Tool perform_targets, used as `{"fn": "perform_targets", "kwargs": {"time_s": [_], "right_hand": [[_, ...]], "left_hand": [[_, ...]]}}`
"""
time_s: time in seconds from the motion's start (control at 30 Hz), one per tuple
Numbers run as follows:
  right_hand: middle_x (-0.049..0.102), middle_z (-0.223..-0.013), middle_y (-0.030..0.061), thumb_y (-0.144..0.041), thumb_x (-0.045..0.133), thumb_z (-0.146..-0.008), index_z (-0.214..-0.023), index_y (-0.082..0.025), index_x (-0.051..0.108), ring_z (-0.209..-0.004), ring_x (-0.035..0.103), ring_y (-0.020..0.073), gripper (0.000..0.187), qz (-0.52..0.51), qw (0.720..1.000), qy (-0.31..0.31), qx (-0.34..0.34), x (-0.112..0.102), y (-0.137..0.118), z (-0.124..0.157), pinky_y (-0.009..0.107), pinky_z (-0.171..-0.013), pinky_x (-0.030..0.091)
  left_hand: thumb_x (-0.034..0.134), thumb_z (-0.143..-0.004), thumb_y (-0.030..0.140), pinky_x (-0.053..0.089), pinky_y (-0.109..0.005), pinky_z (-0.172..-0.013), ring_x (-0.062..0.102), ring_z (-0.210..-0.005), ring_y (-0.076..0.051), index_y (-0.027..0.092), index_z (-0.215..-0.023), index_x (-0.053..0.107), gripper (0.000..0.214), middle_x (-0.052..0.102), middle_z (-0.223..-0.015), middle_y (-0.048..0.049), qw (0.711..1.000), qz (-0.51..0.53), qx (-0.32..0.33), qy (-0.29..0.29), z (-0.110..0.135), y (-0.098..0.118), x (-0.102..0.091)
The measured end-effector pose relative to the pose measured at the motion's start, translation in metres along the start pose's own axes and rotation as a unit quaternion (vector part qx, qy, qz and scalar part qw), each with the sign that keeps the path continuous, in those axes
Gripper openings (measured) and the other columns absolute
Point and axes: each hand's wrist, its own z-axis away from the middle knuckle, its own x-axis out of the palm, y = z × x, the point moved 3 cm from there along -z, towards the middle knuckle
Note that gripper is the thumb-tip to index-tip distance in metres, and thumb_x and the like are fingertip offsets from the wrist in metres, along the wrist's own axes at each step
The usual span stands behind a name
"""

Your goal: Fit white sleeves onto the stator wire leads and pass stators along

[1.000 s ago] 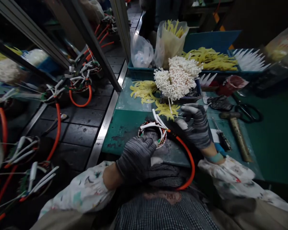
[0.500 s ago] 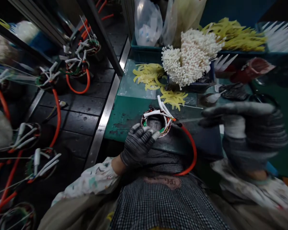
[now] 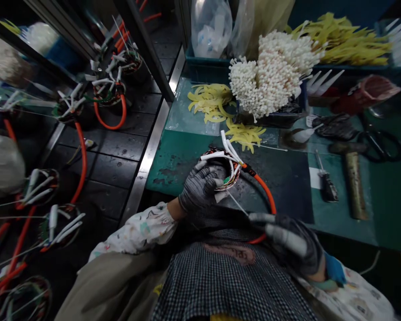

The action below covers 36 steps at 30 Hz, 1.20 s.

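Gloved in grey, my left hand [image 3: 200,185] grips the near left rim of a wound motor stator [image 3: 232,178], which is tilted up off the bench. White sleeves [image 3: 227,149] stick out of its top. A thick orange cable [image 3: 265,191] leaves its right side and curves down toward my apron. From the near rim a thin white cord [image 3: 238,203] runs taut to my right hand [image 3: 285,238], whose fingers are pinched on its end. My right hand is slightly blurred, low and to the right of the stator.
Yellow strips [image 3: 212,100] and a bundle of white cords [image 3: 270,76] lie behind the stator. To the right are a hammer [image 3: 354,183], a screwdriver [image 3: 327,183] and scissors [image 3: 382,142]. More stators [image 3: 65,227] with orange cables stand on the conveyor [image 3: 112,154] at left.
My right hand has swept down and left from over the right bench, uncovering the hammer and screwdriver. My left hand has tilted the stator, and the cord now runs from its near side.
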Motion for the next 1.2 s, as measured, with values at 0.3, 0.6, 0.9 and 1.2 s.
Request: {"fn": "perform_targets", "kwargs": {"time_s": [0.3, 0.6, 0.9, 1.2], "right_hand": [[0.088, -0.108, 0.0094, -0.049, 0.067, -0.107, -0.130, -0.029, 0.083, -0.092, 0.084, 0.0311, 0.034, 0.211, 0.968, 0.090, -0.103, 0.018, 0.013, -0.091, 0.046, -0.084, 0.070], [0.088, -0.098, 0.0051, -0.043, 0.070, -0.103, -0.104, -0.025, 0.086, -0.086, 0.082, 0.0230, 0.024, 0.083, 0.992, 0.065, -0.075, 0.012, -0.005, -0.127, 0.037, -0.080, 0.067], [0.086, -0.093, 0.0038, -0.050, 0.086, -0.093, -0.099, -0.026, 0.086, -0.081, 0.080, 0.0228, 0.025, -0.028, 0.998, 0.007, -0.058, 0.003, -0.004, -0.125, 0.040, -0.079, 0.070], [0.087, -0.100, 0.0028, -0.040, 0.078, -0.101, -0.106, -0.031, 0.088, -0.088, 0.082, 0.0221, 0.014, 0.006, 0.989, -0.015, -0.145, 0.007, 0.007, -0.116, 0.040, -0.086, 0.070]], "left_hand": [[0.074, -0.099, 0.042, 0.047, -0.049, -0.127, 0.080, -0.123, -0.020, 0.028, -0.099, 0.076, 0.014, 0.088, -0.114, 0.0011, 0.996, 0.075, -0.030, -0.046, -0.004, -0.002, -0.002], [0.078, -0.098, 0.040, 0.048, -0.052, -0.126, 0.081, -0.118, -0.022, 0.027, -0.098, 0.078, 0.013, 0.088, -0.109, -0.0012, 0.993, 0.113, -0.022, 0.005, -0.008, -0.001, -0.002], [0.078, -0.100, 0.041, 0.049, -0.054, -0.127, 0.080, -0.120, -0.023, 0.028, -0.100, 0.079, 0.014, 0.087, -0.117, -0.0015, 0.990, 0.127, -0.047, -0.044, -0.009, -0.001, -0.006], [0.079, -0.098, 0.043, 0.046, -0.053, -0.129, 0.079, -0.122, -0.023, 0.027, -0.102, 0.079, 0.016, 0.086, -0.117, -0.0033, 0.989, 0.135, -0.044, -0.037, -0.004, -0.006, 0.000]]}}
